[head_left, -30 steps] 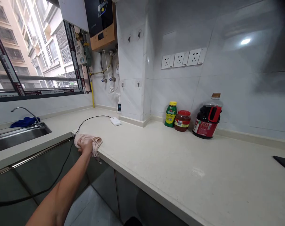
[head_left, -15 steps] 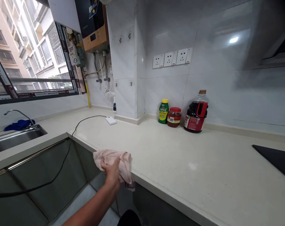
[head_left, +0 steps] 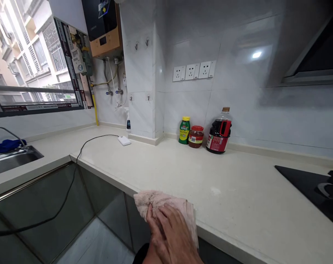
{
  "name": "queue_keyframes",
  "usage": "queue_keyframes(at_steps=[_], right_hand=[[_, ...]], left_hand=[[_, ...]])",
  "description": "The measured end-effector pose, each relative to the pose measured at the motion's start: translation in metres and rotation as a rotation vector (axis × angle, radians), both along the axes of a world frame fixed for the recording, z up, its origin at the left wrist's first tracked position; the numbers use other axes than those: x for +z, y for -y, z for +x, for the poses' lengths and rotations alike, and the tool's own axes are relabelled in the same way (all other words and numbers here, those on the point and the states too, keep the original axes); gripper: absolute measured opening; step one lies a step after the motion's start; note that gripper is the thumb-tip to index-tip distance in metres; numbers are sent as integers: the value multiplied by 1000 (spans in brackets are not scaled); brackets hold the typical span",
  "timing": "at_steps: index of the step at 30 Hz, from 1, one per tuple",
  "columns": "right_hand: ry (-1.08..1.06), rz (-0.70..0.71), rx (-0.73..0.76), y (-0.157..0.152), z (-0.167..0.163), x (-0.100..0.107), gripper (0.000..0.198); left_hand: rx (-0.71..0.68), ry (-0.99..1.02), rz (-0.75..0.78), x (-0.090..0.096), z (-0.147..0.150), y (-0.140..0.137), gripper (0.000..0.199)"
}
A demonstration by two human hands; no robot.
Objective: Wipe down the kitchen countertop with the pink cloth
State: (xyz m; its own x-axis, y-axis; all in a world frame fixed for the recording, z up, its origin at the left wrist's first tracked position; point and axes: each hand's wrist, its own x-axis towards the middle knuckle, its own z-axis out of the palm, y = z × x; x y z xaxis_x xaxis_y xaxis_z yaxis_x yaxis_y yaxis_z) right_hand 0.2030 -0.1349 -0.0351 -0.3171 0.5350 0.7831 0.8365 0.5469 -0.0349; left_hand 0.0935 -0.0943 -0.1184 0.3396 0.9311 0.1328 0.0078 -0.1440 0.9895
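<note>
A pale pink cloth (head_left: 166, 200) lies over the front edge of the light countertop (head_left: 166, 165), part of it hanging down. My left hand (head_left: 156, 236) grips the cloth near its middle, its fingers pressed into the folds. My right hand (head_left: 180, 233) overlaps the left one from the right, its bent fingers also on the cloth. Where the two hands overlap, some of the left fingers are hidden.
Against the wall stand a green bottle (head_left: 184, 130), a red-lidded jar (head_left: 196, 136) and a large dark sauce bottle (head_left: 218, 134). A black cooktop (head_left: 306, 187) lies right. A cable (head_left: 73, 179) from a white device (head_left: 124, 140) crosses the counter edge. The sink (head_left: 18, 159) is left.
The cloth and my left hand have moved rightward and nearer along the counter edge. My right hand has come into view onto the cloth. The view has turned right, showing more cooktop.
</note>
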Motion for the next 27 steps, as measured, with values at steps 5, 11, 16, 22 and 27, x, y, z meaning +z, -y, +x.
queue_keyframes(at_steps=[5,11,16,22,27], right_hand=[[62,89,-26,-12,10,-9,39],[133,58,-211,-35,-8,-15,78],[228,15,-314,-77,-47,-9,87],[300,-50,-324,-127,-92,9,40],[287,-4,-302,-122,-82,3,35]], left_hand=[[-182,15,52,24,-56,-2,120],[78,-365,145,99,-129,-22,58],[411,-365,310,145,-144,-65,50],[472,-502,455,171,-115,-138,46],[420,-601,416,172,-106,-179,45]])
